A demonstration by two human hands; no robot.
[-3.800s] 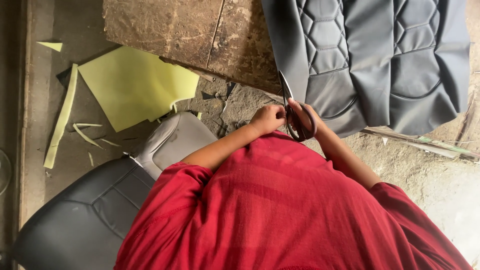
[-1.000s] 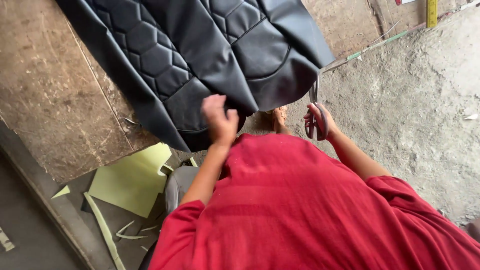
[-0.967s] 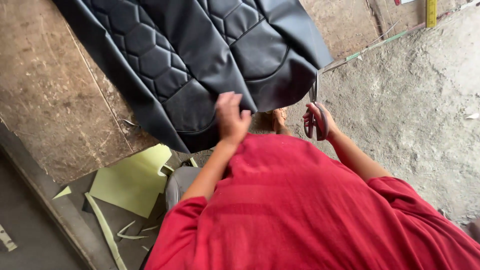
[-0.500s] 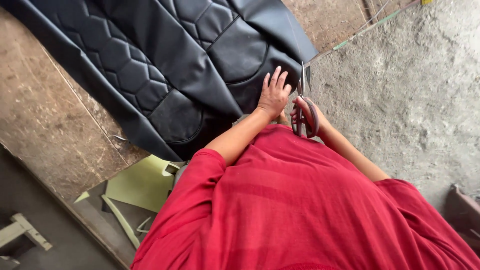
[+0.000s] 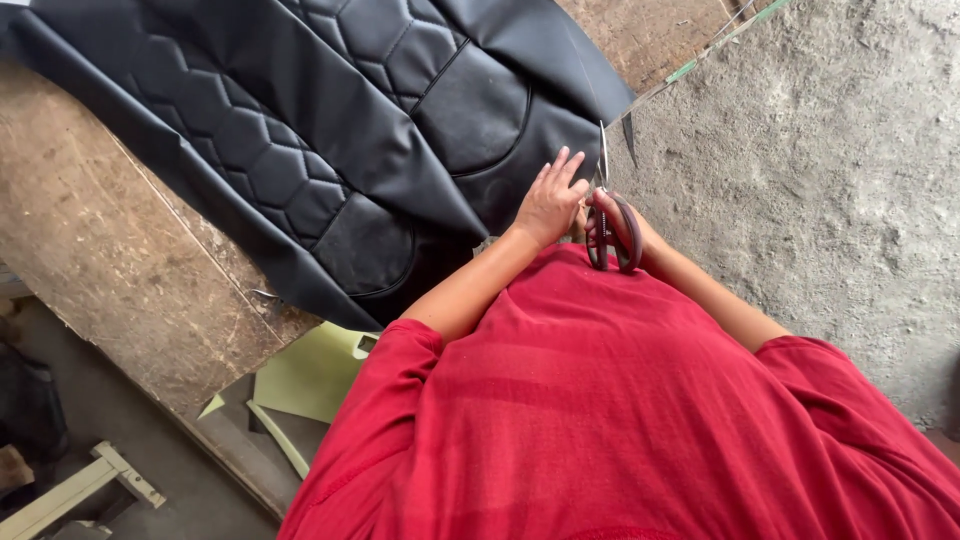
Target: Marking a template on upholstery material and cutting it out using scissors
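Red shirt fills the near view. Just beyond it, your right hand [image 5: 618, 222] has its fingers curled through the handles of the scissors [image 5: 608, 215], whose blades point straight away from you along the cover's right edge. Your left hand [image 5: 550, 200] lies flat just beside them, fingers spread and pressing on the black cover [image 5: 330, 130]. That cover runs far and left from both hands across the worn wooden counter [image 5: 110, 260], its edge nearest your right hand.
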